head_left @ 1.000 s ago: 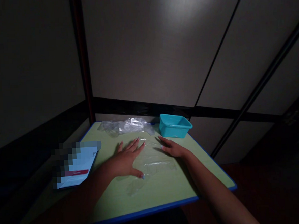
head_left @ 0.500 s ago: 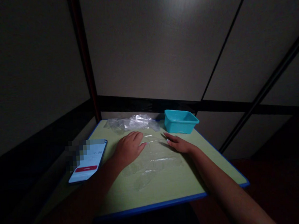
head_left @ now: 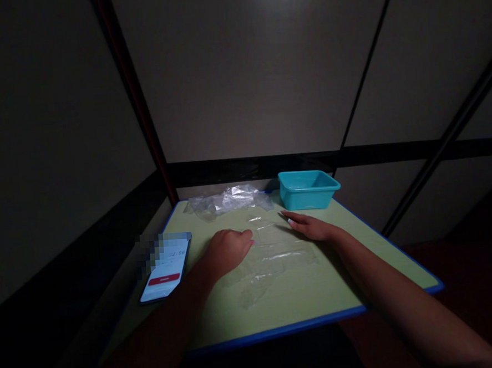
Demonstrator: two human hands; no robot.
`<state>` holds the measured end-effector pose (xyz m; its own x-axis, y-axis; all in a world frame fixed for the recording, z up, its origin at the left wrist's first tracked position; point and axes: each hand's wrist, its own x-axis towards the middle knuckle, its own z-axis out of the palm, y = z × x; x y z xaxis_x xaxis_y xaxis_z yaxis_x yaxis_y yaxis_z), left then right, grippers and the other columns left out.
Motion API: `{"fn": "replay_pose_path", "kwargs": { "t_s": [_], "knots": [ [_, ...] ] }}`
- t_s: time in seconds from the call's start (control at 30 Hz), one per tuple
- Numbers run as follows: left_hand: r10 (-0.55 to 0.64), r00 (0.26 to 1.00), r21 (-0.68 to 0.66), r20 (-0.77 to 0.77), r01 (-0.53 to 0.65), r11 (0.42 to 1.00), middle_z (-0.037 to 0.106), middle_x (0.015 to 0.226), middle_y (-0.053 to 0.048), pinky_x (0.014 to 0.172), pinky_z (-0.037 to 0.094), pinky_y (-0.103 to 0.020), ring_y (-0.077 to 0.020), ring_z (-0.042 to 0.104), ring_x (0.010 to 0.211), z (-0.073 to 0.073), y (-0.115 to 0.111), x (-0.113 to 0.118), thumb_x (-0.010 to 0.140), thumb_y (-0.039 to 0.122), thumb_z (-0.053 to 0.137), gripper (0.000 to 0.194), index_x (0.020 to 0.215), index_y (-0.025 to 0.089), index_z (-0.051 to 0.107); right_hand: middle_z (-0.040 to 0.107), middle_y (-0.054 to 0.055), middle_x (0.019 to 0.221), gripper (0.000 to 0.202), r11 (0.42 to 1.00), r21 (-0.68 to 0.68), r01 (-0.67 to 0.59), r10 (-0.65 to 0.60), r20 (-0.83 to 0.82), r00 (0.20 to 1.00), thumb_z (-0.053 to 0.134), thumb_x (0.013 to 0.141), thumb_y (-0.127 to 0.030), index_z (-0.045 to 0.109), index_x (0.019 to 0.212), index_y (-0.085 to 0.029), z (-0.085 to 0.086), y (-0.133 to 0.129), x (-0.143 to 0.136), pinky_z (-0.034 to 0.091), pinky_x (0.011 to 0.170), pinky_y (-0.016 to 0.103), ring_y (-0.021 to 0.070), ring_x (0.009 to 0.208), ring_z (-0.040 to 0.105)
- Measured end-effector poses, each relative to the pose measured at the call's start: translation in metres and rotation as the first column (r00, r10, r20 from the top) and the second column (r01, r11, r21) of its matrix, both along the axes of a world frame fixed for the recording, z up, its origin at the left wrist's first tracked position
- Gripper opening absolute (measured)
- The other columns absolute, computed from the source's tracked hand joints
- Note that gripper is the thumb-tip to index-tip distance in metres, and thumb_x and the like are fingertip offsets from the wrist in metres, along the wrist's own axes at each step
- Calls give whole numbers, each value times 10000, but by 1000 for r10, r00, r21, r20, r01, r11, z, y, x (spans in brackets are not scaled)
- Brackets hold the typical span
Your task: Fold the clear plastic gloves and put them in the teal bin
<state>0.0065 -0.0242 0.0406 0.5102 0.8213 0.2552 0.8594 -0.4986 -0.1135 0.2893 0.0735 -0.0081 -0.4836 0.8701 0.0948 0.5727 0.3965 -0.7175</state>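
Note:
A clear plastic bag (head_left: 277, 254) lies flat and creased on the pale green table (head_left: 311, 296). At its left edge is my left hand (head_left: 229, 251), fingers curled under and thumb drawn in against them, closed on the bag's edge. The fingertips are partly hidden beneath the hand. My right hand (head_left: 309, 225) rests at the upper right edge of the bag, its fingers stretched out and the thumb a little apart. Nothing shows in its grasp.
Behind the hands lies a crumpled heap of clear plastic bags (head_left: 234, 198). A turquoise basket (head_left: 309, 198) stands at the back right. On the left is a phone (head_left: 166, 272) with a lit screen. The table has a blue edge, and panelled walls stand behind it.
The view has turned slightly, shifting the table rightward in the picture. My left hand has curled its fingers and drawn in its thumb. My right hand stays stretched out by the bag.

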Motion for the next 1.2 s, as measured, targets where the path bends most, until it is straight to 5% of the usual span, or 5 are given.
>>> {"fn": "replay_pose_path", "kwargs": {
  "t_s": [0.3, 0.47, 0.7, 1.0, 1.2],
  "knots": [
    [-91, 996, -8, 7, 91, 996, 627, 718, -47, 625, 391, -278, -192, 590, 681, -9, 3, 1, 868, 289, 482, 170, 760, 186, 564, 382, 43, 1403, 713, 1000, -10, 23, -23, -11, 1000, 439, 779, -658, 426, 1340, -217, 3, -2, -1, 209, 1100, 456, 275, 1294, 335],
    [-71, 970, -70, 233, 90, 993, 507, 594, 22, 528, 299, -234, -133, 481, 566, -9, 4, 0, 838, 324, 498, 238, 640, 195, 471, 387, 46, 1400, 710, 999, -11, 34, -34, -27, 999, 451, 771, -661, 440, 1330, -224, 1, -1, -2, 202, 1102, 460, 268, 1298, 331],
    [6, 830, -166, 557, 104, 981, 309, 516, 72, 492, 232, -216, -96, 322, 507, -12, 9, -1, 779, 337, 482, 304, 568, 205, 308, 435, 43, 1371, 693, 999, 9, 53, -52, -82, 995, 465, 769, -654, 457, 1319, -232, -2, 2, -1, 202, 1103, 460, 266, 1290, 344],
    [157, 542, -289, 825, 166, 943, 320, 479, 94, 455, 329, -196, -81, 425, 428, -17, 13, 2, 764, 378, 509, 363, 572, 220, 244, 419, 48, 1383, 717, 1000, 4, 22, -21, -65, 998, 466, 766, -652, 431, 1337, -218, 0, 3, -2, 208, 1102, 444, 259, 1290, 346],
    [-9, 762, -66, 648, 68, 995, 579, 867, -34, 738, 459, -298, -175, 567, 833, -13, 13, -2, 795, 379, 520, 212, 890, 190, 515, 406, 48, 1390, 709, 1000, 30, 8, -8, -17, 1000, 472, 771, -640, 433, 1335, -213, 0, 2, -1, 228, 1097, 445, 258, 1292, 344]
  ]
}}
